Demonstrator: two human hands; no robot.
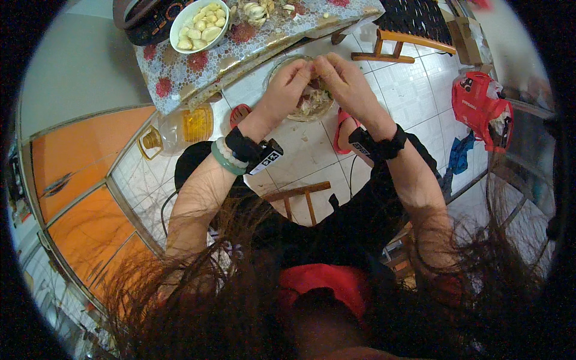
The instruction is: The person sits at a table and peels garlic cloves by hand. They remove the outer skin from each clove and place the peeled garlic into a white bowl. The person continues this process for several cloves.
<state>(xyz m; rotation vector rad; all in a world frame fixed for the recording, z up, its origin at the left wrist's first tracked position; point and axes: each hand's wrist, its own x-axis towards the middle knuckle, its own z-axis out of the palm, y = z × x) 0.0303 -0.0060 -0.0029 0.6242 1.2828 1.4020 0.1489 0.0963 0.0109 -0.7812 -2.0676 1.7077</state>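
My left hand and my right hand meet at the fingertips, thumbs and fingers pinched together. Whatever may be between them is hidden by the fingers. Below them on the floor stands a round, clear-sided bin with pale, papery peels in it. Beyond my left hand, on the table, a white bowl holds many peeled garlic cloves. Beside it lies an unpeeled garlic bulb among loose skins.
The low table has a flowered plastic cover. A jug of yellow oil lies near orange cabinet doors. A wooden folding stool stands at the upper right, with a red bag near the right wall. Pink slippers flank the bin.
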